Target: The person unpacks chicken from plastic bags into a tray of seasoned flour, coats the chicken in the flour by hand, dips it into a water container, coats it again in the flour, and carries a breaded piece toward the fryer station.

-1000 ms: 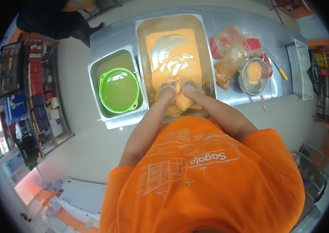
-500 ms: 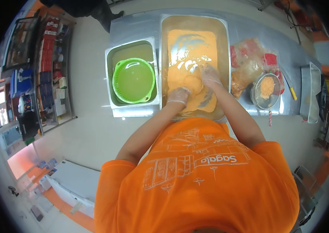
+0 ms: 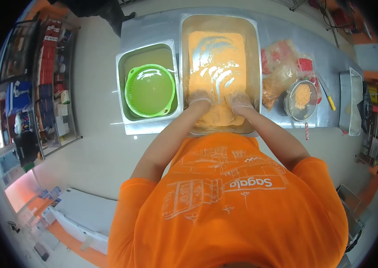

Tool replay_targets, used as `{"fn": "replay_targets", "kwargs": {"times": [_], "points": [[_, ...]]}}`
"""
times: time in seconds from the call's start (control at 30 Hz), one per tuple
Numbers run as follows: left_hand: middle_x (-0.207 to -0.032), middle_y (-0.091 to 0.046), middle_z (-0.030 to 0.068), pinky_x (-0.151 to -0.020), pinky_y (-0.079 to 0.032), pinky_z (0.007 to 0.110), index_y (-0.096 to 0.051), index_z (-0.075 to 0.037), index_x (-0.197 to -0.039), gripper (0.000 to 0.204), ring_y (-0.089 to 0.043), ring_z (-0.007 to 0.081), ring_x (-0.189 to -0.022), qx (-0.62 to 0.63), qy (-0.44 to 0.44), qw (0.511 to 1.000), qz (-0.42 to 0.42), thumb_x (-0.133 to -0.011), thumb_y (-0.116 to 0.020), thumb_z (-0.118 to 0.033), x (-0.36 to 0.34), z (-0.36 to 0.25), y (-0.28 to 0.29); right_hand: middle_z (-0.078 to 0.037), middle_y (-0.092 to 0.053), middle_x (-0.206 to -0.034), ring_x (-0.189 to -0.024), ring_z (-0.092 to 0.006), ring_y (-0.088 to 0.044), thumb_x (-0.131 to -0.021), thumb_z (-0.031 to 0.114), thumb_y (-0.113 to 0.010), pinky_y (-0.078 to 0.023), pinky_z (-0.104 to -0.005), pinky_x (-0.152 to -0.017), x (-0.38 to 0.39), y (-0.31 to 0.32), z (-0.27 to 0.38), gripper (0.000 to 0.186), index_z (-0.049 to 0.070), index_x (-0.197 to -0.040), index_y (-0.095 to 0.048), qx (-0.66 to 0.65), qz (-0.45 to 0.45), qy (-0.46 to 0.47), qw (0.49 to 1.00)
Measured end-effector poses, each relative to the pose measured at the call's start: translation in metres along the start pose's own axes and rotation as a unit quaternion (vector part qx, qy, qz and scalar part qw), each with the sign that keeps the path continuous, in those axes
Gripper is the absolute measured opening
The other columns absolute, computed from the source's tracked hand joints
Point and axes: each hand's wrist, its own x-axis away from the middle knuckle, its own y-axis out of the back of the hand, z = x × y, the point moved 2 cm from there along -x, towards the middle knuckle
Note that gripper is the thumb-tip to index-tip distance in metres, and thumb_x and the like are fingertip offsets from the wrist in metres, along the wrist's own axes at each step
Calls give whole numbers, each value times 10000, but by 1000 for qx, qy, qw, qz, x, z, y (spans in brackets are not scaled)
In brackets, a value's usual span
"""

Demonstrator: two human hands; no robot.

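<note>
A long steel tray holds orange powdery mix with bare streaks of metal showing through. Both hands wear clear plastic gloves and are down in the mix at the near half of the tray: my left hand by the left wall, my right hand by the right wall. A loose heap of mix lies between and below them. Their fingers are partly buried and indistinct, so I cannot tell what, if anything, they grip.
Left, a green basket sits in a liquid-filled steel container. Right lie plastic bags, a sieve with orange crumbs, a yellow-handled knife and a steel pan. A person's dark-clothed leg is top left; shelving stands far left.
Since half a second ago my right hand has drawn back toward the tray's near end and my left has moved slightly up. A second ago both were closer together around the heap.
</note>
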Motion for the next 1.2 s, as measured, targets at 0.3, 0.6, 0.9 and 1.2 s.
{"fn": "replay_targets", "kwargs": {"times": [0.3, 0.6, 0.9, 1.2], "points": [[-1309, -635, 163, -1005, -481, 435, -670, -79, -1229, 359, -608, 327, -1216, -87, -157, 983, 37, -931, -497, -179, 22, -6, -60, -218, -670, -1102, -995, -308, -648, -931, 186, -475, -503, -415, -856, -89, -149, -25, 337, 17, -1166, -648, -510, -119, -53, 851], [-1124, -679, 200, -869, -522, 472, -676, -26, -1105, 299, -658, 364, -1013, -33, -205, 971, -122, -916, -482, -153, 10, 12, -65, -245, -672, -1067, -938, -325, -657, -957, 304, -494, -502, -435, -813, -83, -77, -24, 377, -19, -1043, -668, -240, -190, -62, 950], [-1095, -698, 213, -853, -537, 473, -700, -29, -1080, 326, -679, 372, -1004, -132, -170, 974, -75, -967, -432, -177, 40, 10, -1, -280, -638, -1160, -1080, -433, -606, -976, 456, -498, -473, -474, -948, -21, 29, 13, 517, -31, -1080, -638, -168, -263, -71, 947], [-1028, -682, 235, -904, -522, 432, -705, -17, -1022, 314, -656, 405, -970, -66, -340, 938, 30, -952, -472, -214, 72, 20, 3, -265, -618, -1251, -1179, -412, -574, -987, 439, -476, -442, -446, -1020, -126, 7, 19, 522, -2, -1229, -613, -166, -162, 155, 960]]}}
